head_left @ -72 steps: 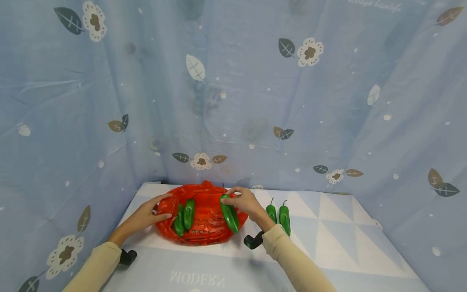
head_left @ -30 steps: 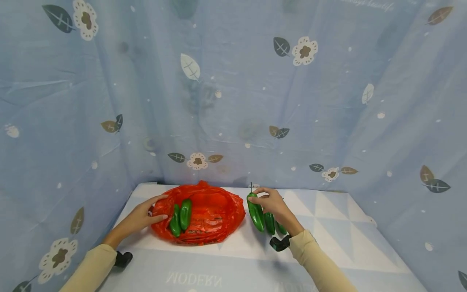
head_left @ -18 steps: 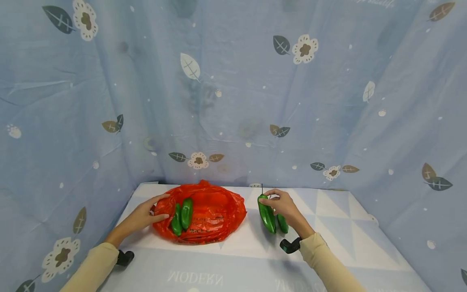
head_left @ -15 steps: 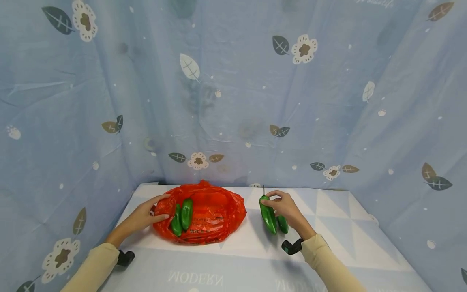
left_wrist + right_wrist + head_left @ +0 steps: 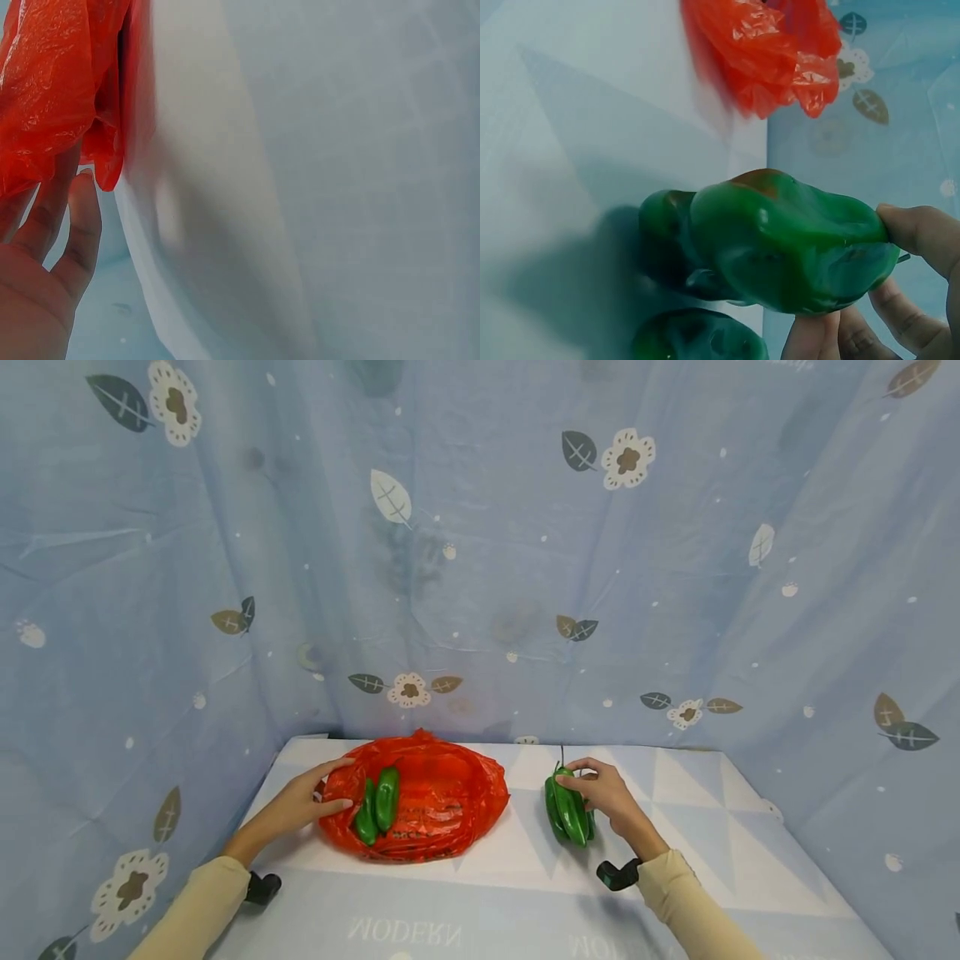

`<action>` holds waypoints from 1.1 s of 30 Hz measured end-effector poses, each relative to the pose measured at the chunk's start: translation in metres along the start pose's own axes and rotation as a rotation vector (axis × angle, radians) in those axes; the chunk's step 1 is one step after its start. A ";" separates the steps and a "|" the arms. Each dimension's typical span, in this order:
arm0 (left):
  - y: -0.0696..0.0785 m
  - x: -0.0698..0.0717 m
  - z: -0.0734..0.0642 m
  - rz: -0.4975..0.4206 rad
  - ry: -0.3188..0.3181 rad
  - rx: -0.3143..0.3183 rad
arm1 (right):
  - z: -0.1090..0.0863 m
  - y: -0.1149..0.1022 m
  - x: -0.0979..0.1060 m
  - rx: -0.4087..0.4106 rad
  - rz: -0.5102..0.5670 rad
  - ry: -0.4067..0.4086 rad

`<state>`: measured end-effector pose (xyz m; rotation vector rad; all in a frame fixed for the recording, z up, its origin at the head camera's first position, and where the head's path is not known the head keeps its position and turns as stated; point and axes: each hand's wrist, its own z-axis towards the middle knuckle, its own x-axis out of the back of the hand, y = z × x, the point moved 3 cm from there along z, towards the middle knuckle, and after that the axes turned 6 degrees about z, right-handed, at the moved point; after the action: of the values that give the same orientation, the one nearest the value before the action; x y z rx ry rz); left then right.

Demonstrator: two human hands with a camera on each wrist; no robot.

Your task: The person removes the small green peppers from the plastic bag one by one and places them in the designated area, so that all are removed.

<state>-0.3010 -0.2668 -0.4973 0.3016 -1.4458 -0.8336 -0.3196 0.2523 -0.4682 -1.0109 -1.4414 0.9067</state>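
Note:
My right hand pinches a green pepper near its stem end, between thumb and fingers. In the right wrist view this glossy pepper fills the middle. Two more green peppers lie close beneath and beside it: one at its left, one partly hidden at its right. At the left stands a red plastic bag, mouth spread wide, with two green peppers in its left side. My left hand holds the bag's left rim; some of its fingertips are hidden behind the plastic in the left wrist view.
The table has a white and pale blue cloth with triangles and lettering. A blue curtain with leaves and flowers hangs behind and at both sides. Each wrist wears a black device.
The right hand has carried the pepper rightward out of the bag and lowered it among the two peppers on the table. The left hand stays at the bag's rim.

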 end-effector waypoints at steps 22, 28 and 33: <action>-0.003 0.000 -0.001 -0.008 -0.004 0.011 | 0.000 0.012 0.023 -0.020 -0.007 0.053; -0.005 0.000 0.000 -0.004 -0.002 0.000 | 0.003 0.019 0.037 -0.034 0.007 0.082; -0.005 0.000 0.000 -0.007 -0.001 0.002 | 0.005 0.027 0.048 -0.051 -0.014 0.105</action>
<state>-0.3029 -0.2698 -0.5003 0.3081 -1.4467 -0.8387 -0.3238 0.3064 -0.4776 -1.0695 -1.3874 0.7990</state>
